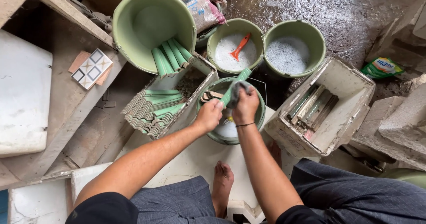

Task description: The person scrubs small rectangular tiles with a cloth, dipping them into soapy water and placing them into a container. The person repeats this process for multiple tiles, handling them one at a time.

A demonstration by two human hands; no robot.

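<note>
My left hand (208, 114) grips the lower end of a long green tile strip (237, 82) held slanted over a green bucket (259, 117) of soapy water. My right hand (245, 104) presses a grey cloth (236, 90) around the middle of the strip. Both hands are over the bucket, close together. Several wooden or metal pieces lie on the bucket's left rim.
A white crate (202, 68) at left holds stacked green strips (151, 106). More strips lean in a large green bucket (151, 24). Two tubs behind hold foam, one (233, 51) with an orange brush (240, 47), the other (293, 48) without. A crate (337, 104) of strips stands right. My bare foot (222, 182) rests below.
</note>
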